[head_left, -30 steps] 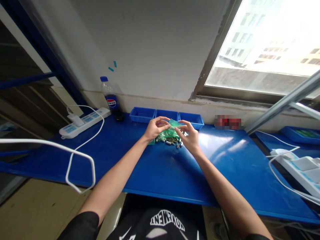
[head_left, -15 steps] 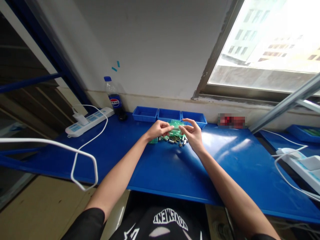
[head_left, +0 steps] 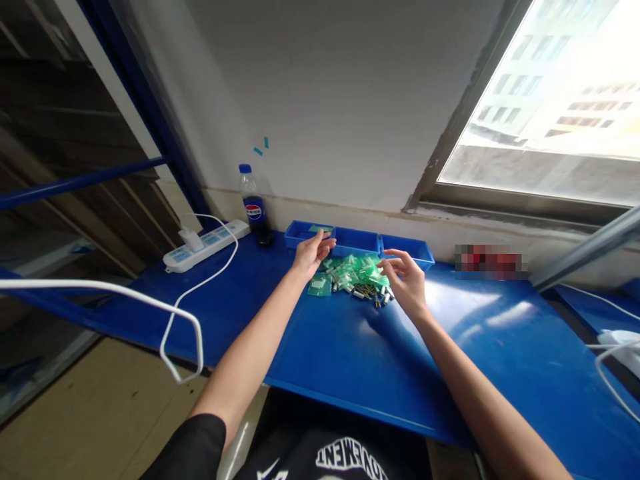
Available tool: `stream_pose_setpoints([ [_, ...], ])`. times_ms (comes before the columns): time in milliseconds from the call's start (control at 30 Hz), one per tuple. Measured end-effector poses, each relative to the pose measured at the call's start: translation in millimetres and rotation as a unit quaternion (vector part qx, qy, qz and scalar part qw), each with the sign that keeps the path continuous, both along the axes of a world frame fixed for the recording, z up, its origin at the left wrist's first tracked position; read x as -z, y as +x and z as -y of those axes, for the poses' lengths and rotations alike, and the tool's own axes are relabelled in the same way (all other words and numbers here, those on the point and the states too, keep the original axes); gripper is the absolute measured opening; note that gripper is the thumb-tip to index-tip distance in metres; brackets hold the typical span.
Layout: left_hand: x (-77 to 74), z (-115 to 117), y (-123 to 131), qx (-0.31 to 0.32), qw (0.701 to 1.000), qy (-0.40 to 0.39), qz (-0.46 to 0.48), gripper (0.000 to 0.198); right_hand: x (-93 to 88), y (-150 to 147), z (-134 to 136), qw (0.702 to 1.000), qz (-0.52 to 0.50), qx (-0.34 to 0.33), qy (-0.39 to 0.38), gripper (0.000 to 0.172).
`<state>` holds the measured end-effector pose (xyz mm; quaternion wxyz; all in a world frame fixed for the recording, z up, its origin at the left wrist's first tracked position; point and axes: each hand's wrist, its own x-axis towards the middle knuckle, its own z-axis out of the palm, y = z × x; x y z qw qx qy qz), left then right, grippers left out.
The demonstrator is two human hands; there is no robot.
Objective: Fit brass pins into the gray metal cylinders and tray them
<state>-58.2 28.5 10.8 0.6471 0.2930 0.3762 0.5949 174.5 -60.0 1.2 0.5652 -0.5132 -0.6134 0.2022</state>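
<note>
A heap of small green circuit boards lies on the blue table, with several small metal parts at its near right edge. My left hand hovers open by the leftmost of three blue trays, in which one green board lies. One more green board lies apart, just below that hand. My right hand hangs over the right side of the heap, fingers loosely curled and apart, holding nothing I can see.
A cola bottle stands at the wall left of the trays. A white power strip with a plugged adapter lies further left, its cable looping off the table edge. The middle tray and right tray sit under the window sill. Another white strip is at far right.
Both hands held one green board together above the heap; they have since parted. The left hand moved to the left tray, where a board now lies. The view shifted left.
</note>
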Motion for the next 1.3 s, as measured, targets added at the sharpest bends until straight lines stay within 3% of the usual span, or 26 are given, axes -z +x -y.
stream_pose_setpoints([
  [67,1.3,-1,-1,0.002,0.999,-0.023,0.028,0.033,-7.6,2,-6,0.997,0.068,0.024,0.017,0.029],
  [167,4.6,1,2,0.018,1.000,-0.021,-0.015,0.029,-27.7,9,-22,0.977,0.202,0.068,-0.010,0.022],
  [300,9.3,8,14,0.052,0.985,0.065,-0.149,0.026,-55.3,12,-46,0.909,0.364,0.100,-0.177,0.027],
  [400,13.2,13,23,0.085,0.959,0.143,-0.230,0.026,-62.9,9,-58,0.881,0.399,0.082,-0.240,0.031],
  [500,17.8,15,29,0.113,0.934,0.190,-0.280,0.026,-58.3,6,-65,0.884,0.386,0.066,-0.255,0.028],
  [633,23.1,16,32,0.134,0.912,0.214,-0.323,0.025,-53.5,7,-65,0.911,0.332,0.037,-0.243,0.017],
  [800,24.2,17,33,0.147,0.904,0.219,-0.337,0.031,-70.5,15,-54,0.947,0.244,-0.022,-0.207,0.013],
  [967,17.3,21,31,0.157,0.893,0.238,-0.348,0.048,-83.8,21,-40,0.958,0.216,-0.091,-0.163,0.014],
  [1300,10.0,24,29,0.220,0.921,0.193,-0.256,0.049,-75.8,14,-45,0.970,0.045,-0.192,-0.145,0.038],
])
